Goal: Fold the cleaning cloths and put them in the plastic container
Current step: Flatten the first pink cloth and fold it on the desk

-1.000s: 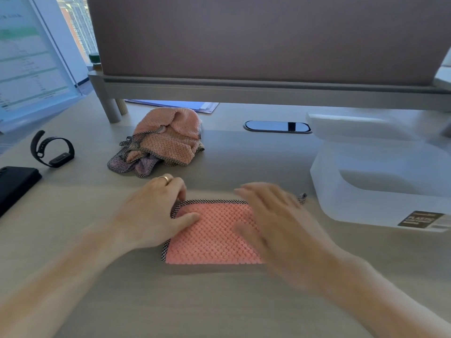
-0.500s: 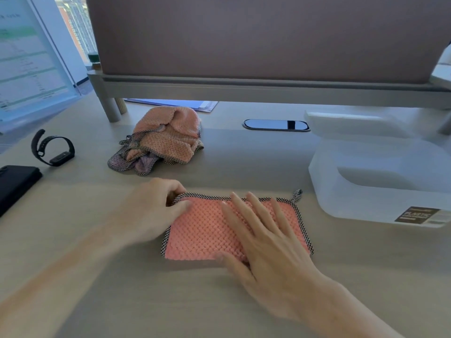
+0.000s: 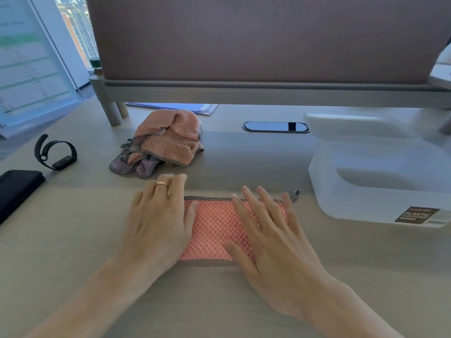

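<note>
A folded pink cleaning cloth [image 3: 214, 228] with a checked border lies flat on the desk in front of me. My left hand [image 3: 158, 220] rests flat over its left edge, fingers spread, a ring on one finger. My right hand [image 3: 268, 235] lies flat on its right half, fingers apart. A heap of unfolded pink and purple cloths [image 3: 163, 145] sits behind, to the left. The translucent plastic container [image 3: 380, 193] stands open at the right, its lid [image 3: 353, 125] behind it.
A black wristband [image 3: 55, 152] and a dark phone case [image 3: 17, 191] lie at the left. A monitor [image 3: 26, 62] stands far left. A desk partition [image 3: 268, 45] spans the back, with a cable grommet [image 3: 275, 126] and papers [image 3: 185, 107] below it.
My left hand has slid from the cloth's upper left corner to lie flat over its left edge. My right hand has moved right and settled flat on the cloth.
</note>
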